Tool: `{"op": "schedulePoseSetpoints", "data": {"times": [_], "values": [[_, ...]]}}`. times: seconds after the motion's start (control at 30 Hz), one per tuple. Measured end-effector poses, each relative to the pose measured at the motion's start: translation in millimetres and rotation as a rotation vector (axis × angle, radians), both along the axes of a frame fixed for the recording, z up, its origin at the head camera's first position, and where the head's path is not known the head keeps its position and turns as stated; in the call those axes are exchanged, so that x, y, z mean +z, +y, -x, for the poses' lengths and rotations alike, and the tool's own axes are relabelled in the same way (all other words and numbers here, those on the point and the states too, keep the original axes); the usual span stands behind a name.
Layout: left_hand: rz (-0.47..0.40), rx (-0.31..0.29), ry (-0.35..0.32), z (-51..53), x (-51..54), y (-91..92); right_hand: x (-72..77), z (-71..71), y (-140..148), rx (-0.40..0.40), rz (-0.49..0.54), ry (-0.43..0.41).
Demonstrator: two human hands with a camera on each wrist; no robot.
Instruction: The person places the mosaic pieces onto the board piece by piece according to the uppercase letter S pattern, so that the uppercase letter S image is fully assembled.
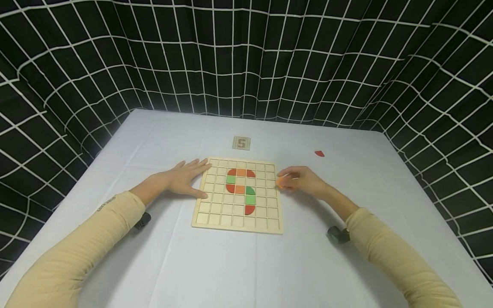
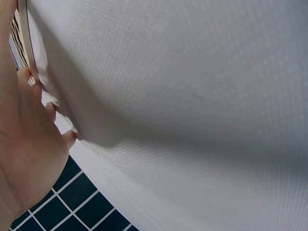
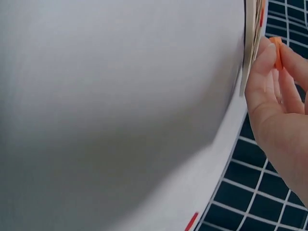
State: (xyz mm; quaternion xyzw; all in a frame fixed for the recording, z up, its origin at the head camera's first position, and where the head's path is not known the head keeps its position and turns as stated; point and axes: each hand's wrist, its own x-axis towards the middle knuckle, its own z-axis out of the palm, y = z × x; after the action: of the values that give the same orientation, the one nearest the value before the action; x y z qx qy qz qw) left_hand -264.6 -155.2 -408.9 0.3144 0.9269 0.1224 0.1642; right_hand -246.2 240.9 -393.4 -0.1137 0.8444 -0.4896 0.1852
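Note:
A wooden grid board (image 1: pixel 215 209) lies on the white table. Red, orange and green tiles (image 1: pixel 250 199) sit in its cells, some square and some with a rounded side, forming a curved line. My left hand (image 1: pixel 182 177) rests with spread fingers on the board's left edge; the left wrist view shows its fingers (image 2: pixel 50 111) beside that edge. At the right edge, my right hand (image 1: pixel 304 180) pinches an orange tile (image 3: pixel 277 50) between thumb and fingers. That tile's full shape is hidden by the fingers.
Behind the board lies a small card (image 1: pixel 241 143) with a gridded, curved pattern. A loose red tile (image 1: pixel 319 153) lies at the back right. Dark wrist cameras (image 1: pixel 339 234) hang under both forearms. A black curtain (image 1: pixel 239 55) with white grid lines surrounds the table.

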Motion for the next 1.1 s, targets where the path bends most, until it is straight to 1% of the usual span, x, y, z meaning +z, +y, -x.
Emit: {"op": "schedulePoseSetpoints", "data": {"times": [0.13, 0.4, 0.6, 0.83, 0.97, 1.1], "values": [[-0.002, 0.000, -0.002, -0.3, -0.2, -0.2, 1.7, -2.0, -11, 0.020, 0.026, -0.028], [-0.003, 0.001, 0.006, -0.1, -1.1, -1.2, 2.9, -4.5, -33, 0.071, 0.008, -0.062], [-0.002, 0.001, -0.002, -0.2, -0.2, -0.6, 3.4, -8.4, -48, 0.124, 0.043, -0.087], [-0.009, 0.005, -0.004, -0.9, 0.9, -0.6, 7.9, -12.5, -64, 0.177, 0.034, -0.090], [-0.008, 0.004, -0.001, -0.8, 0.5, -0.6, 7.6, -15.1, -73, 0.202, 0.055, -0.100], [-0.003, 0.005, -0.002, -0.1, -0.8, -0.5, 7.2, -18.3, -82, 0.206, 0.027, -0.093]]}}
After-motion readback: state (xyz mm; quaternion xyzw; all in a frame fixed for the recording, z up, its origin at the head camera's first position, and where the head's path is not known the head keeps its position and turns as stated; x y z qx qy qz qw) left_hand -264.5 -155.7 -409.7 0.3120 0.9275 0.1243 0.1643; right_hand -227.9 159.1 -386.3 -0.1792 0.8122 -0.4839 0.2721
